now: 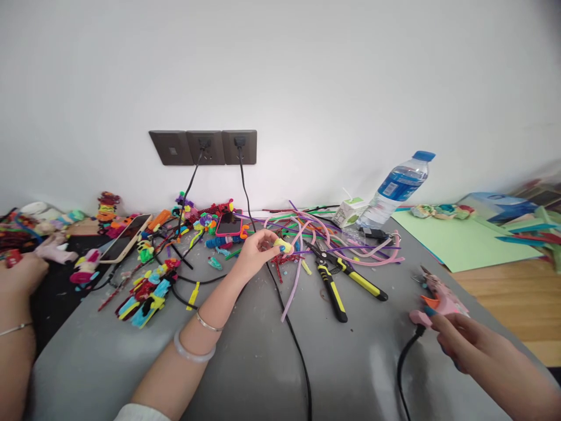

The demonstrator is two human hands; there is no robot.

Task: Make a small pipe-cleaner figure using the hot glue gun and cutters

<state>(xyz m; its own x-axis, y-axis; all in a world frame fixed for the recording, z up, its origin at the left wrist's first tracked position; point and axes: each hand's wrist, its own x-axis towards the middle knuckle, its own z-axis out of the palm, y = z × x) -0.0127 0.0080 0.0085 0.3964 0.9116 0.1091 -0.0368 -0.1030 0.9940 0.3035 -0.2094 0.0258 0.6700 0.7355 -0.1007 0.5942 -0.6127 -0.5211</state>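
Note:
Near the middle of the table, my left hand [258, 252] pinches a small fuzzy yellow piece [284, 245] between thumb and fingertips; its exact kind is hard to make out. Pink and purple pipe cleaners [294, 289] lie tangled just behind and beside it. Over at the right, my right hand [467, 339] has its fingers closed at the handle of a pink glue gun [445, 298], which lies on the grey table with an orange trigger showing. Pliers with black and yellow handles [335, 292] rest between the two hands.
A co-worker's hand [21, 275] is at the far left. Fuzzy figures [149, 292], a phone [127, 238] and another phone [229, 223] lie on the left side. A water bottle [397, 190] leans beside a drink carton [350, 211]. Black cables [294, 339] cross the table.

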